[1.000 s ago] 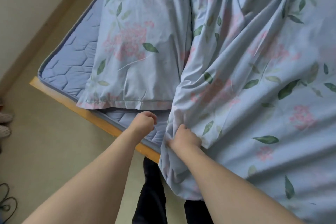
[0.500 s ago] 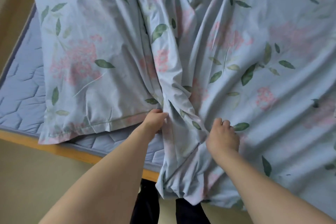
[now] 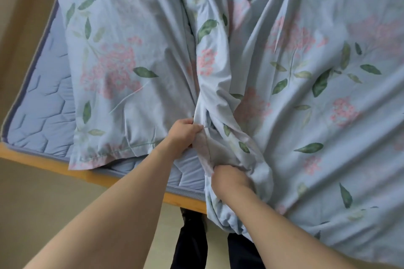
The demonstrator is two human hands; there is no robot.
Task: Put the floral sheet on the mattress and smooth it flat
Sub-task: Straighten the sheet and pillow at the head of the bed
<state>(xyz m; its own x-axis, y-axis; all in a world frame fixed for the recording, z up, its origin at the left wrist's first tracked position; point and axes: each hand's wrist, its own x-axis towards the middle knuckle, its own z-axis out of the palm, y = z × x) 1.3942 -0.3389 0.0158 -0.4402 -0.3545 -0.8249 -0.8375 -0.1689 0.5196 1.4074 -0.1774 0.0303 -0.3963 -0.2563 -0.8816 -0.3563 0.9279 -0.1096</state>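
Head view, looking down on the foot of a bed: the floral sheet (image 3: 306,98) is pale blue cotton printed with pink flower clusters and dark and pale green leaves. It lies over most of the mattress (image 3: 46,113) but not flat: a thick ridge of gathered folds runs up the middle from the near edge toward the far end, and shallower creases fan out from it to the right. The sheet's left part ends in a stitched hem short of the near edge of the mattress, while its right part spills over that edge and hangs down.

One sheet, one mattress, two hands. The left hand (image 3: 183,132) has its fingers curled tight round the bunched cloth where the hem meets the ridge. The right hand (image 3: 229,178), just beside it and nearer the edge, is buried knuckle-deep in the folds, its fingers clenched on a gather of fabric.

The mattress is blue, quilted in a hexagon pattern with darker piping, bare along its left side and near-left corner. It rests on a wooden bed frame (image 3: 135,180) whose orange-brown rail shows along the near edge. Below that lies a beige floor (image 3: 43,214), and the person's dark trouser legs (image 3: 192,247) stand against the rail.
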